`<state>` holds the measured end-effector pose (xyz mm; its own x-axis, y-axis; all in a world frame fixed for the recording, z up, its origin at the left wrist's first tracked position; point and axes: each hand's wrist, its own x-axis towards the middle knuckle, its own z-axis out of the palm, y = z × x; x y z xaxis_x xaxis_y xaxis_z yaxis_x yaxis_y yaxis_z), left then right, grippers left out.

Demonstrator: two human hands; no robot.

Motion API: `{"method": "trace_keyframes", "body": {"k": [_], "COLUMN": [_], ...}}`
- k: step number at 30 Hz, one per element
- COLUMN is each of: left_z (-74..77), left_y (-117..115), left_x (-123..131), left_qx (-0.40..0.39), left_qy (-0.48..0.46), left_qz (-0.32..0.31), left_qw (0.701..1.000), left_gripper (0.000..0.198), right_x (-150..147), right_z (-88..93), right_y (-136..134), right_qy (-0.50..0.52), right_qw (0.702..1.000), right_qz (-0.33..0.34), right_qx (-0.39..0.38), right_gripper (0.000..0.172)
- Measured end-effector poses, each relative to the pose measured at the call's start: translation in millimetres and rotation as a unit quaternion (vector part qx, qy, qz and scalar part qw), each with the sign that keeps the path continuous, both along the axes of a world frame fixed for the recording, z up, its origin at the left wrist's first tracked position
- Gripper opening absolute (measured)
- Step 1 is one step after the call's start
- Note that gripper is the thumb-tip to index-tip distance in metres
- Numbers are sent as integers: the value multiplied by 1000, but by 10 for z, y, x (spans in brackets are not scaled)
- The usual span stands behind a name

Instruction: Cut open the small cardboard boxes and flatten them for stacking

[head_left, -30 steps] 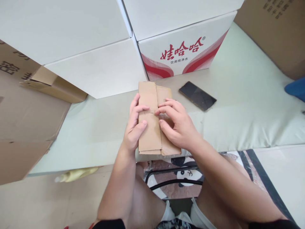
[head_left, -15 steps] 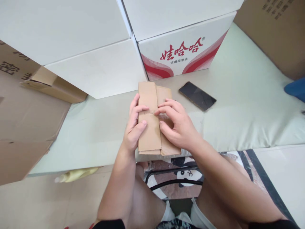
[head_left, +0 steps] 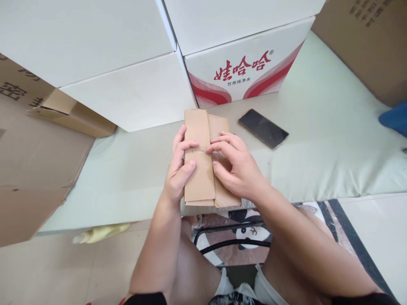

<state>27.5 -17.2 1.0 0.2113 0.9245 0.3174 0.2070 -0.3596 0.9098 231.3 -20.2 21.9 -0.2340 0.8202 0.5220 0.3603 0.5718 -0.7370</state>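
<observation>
The folded brown cardboard point(head_left: 199, 182) lies on the near edge of the pale green tabletop point(head_left: 127, 178), its long axis running near to far, the far end pointing at the white box with red print point(head_left: 244, 63). Both hands lie spread on it, clenched on nothing: the left hand point(head_left: 178, 167) pins the left flap, the right hand point(head_left: 237, 165) fingers the middle seam. It looks like the flattening stage, needing firm pressure along that seam; a phone point(head_left: 263, 128) lies right.
</observation>
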Motion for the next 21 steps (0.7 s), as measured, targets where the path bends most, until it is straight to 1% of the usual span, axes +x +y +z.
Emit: {"method": "trace_keyframes", "body": {"k": [10,14,21], "left_z": [4,3,9], "left_y": [7,2,-6], "left_x": [-18,-6,10], "left_qx": [-4,6,6], "left_qy": [3,2,7], "left_qz": [-7,6,16], "left_qw": [1000,1000,1000], "left_gripper": [46,44,47], "right_x": [1,9,15], "right_z": [-2,-9,-22], "right_y": [1,7,6], "right_qy": [4,9,12], "right_qw": [1000,1000,1000], "right_qz": [2,6,7], "right_qx": [0,5,6], "right_gripper": [23,23,23]}}
